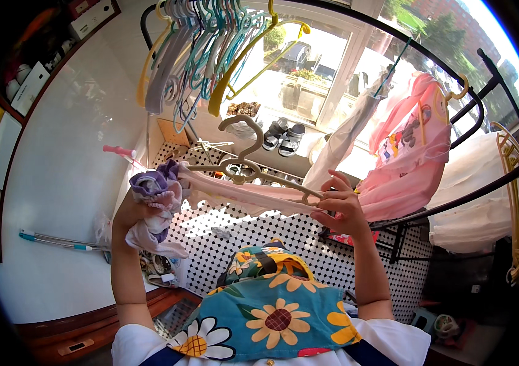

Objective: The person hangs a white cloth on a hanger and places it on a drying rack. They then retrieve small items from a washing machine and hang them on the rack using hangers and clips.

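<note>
A beige clothes hanger point(241, 165) is held up in front of me, its hook at the top. A pale pink garment point(247, 194) hangs stretched along its lower side. My left hand point(130, 210) is closed around a bunched purple, white and pink cloth point(159, 198) near the hanger's left end; its fingers are mostly hidden behind the cloth. At the hanger's right end, my right hand point(340, 204) pinches the hanger tip and the garment's edge between thumb and fingers, with the upper fingers raised.
Many-coloured hangers point(210, 49) hang from a black rack point(369, 15) above. A pink garment point(409, 152) and white sheer cloth point(473, 189) hang at the right. Dark sandals point(284, 136) stand by the window. A blue-and-grey pole point(64, 241) leans at the left, over a dotted tile floor point(253, 241).
</note>
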### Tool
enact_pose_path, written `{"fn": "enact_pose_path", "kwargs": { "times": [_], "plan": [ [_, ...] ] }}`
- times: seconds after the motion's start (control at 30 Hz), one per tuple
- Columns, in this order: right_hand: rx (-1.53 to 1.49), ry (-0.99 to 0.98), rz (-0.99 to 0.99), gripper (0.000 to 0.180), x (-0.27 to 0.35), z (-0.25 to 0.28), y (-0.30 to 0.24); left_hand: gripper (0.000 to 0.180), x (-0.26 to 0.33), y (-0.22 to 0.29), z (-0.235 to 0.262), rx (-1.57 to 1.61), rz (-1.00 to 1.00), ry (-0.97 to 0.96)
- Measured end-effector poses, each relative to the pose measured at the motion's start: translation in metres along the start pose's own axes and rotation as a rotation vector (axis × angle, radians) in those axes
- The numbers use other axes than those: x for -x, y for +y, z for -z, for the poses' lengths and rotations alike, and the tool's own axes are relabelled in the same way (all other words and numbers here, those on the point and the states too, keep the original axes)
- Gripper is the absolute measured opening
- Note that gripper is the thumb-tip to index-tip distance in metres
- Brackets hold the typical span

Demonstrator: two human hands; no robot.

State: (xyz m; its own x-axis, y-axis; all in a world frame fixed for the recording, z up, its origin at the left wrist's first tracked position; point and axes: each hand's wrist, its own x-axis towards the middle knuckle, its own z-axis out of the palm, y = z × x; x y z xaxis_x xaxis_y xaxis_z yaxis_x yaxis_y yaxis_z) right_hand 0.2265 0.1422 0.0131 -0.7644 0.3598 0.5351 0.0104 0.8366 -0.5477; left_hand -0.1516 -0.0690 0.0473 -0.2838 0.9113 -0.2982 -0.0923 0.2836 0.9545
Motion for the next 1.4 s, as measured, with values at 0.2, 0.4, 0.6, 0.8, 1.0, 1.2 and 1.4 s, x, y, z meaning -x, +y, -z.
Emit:
{"fn": "enact_pose_path", "kwargs": {
  "times": [0.2,0.4,0.6,0.8,1.0,1.2,1.4],
  "plan": [
    [-0.072,0.189,0.026,0.022,-0.019,-0.004,-0.023,0.061,-0.012,-0.033,-0.001,0.004,-0.18,-0.184],
    [-0.15,0.102,-0.308,0.028,-0.022,-0.011,-0.027,0.065,-0.023,-0.059,-0.014,0.604,-0.098,-0.392],
    [0.033,0.288,-0.4,0.018,-0.023,0.021,-0.059,0.072,-0.053,-0.089,-0.053,0.907,-0.107,-0.095],
    [0.459,0.618,-0.316,0.024,-0.086,0.029,-0.062,0.07,-0.07,-0.098,-0.071,1.085,-0.204,-0.503],
    [0.749,0.791,-0.219,0.029,-0.174,0.037,-0.025,0.072,-0.059,-0.087,-0.099,1.216,-0.235,-0.518],
    [0.746,0.408,-0.508,0.041,-0.205,-0.011,-0.009,0.064,-0.049,-0.081,-0.106,1.116,-0.225,-0.429],
    [0.717,0.386,-0.427,0.035,-0.207,-0.028,-0.008,0.058,-0.048,-0.077,-0.099,1.213,-0.156,-0.302]
  ]
}}
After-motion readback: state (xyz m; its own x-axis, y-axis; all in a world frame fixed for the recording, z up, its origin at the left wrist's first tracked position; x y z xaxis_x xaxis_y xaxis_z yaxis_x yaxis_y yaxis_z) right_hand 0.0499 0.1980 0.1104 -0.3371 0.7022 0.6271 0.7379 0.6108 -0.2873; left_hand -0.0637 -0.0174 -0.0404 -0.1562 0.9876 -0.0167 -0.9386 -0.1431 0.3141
